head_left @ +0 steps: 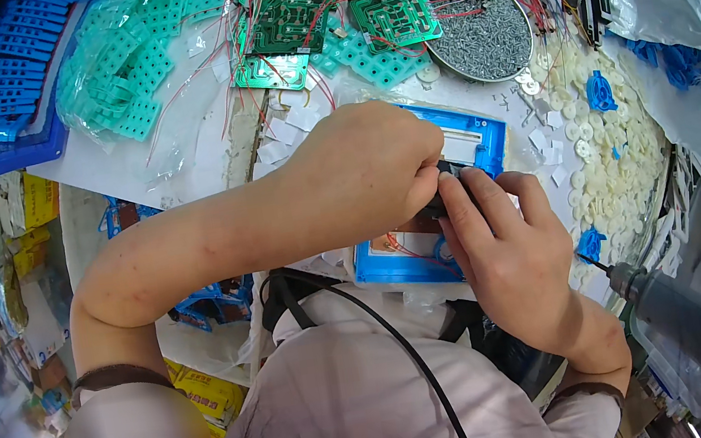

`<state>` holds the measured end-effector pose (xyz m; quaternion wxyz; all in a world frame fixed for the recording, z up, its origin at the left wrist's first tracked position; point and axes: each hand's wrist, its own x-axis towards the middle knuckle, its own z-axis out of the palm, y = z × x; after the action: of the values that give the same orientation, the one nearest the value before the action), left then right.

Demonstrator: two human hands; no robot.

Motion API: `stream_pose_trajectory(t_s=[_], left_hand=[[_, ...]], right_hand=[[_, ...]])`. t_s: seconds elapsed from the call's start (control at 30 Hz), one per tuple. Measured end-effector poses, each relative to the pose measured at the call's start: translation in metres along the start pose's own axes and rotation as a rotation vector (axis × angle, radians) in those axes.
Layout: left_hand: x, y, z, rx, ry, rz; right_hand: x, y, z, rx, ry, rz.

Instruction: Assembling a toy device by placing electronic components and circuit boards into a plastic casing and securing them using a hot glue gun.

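A blue plastic housing (404,273) lies in front of me, with wires and a brown part inside it. Over its middle, my left hand (374,161) is closed in a fist with the thumb pressed against the fingers; what it grips is hidden. My right hand (508,241) meets it from the right, fingers bent and pressed on a small black part (436,206) between the two hands. Most of that part is covered, so its kind does not show. The housing's far end holds a pale panel (457,141).
Green circuit boards (284,16) with red wires lie at the back beside a round dish of screws (482,40). White plastic discs (602,172) spread to the right, near a dark power screwdriver (681,306). Teal rubber keypads (131,84) and blue casings (14,61) are far left.
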<state>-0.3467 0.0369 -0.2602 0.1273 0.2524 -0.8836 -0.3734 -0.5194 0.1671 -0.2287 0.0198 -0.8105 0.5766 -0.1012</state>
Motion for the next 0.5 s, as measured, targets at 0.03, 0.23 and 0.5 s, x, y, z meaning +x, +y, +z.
stream_pose_trajectory(t_s=[0.03, 0.23, 0.5], left_hand=[[0.001, 0.000, -0.001, 0.008, -0.015, 0.010], [0.017, 0.002, -0.018, -0.015, -0.176, 0.025], [0.041, -0.006, -0.027, 0.033, -0.439, 0.163]], right_hand=[[0.001, -0.002, -0.002, 0.004, -0.005, 0.013], [0.008, -0.008, -0.001, -0.159, -0.029, -0.104], [0.010, 0.025, 0.005, 0.262, 0.054, -0.111]])
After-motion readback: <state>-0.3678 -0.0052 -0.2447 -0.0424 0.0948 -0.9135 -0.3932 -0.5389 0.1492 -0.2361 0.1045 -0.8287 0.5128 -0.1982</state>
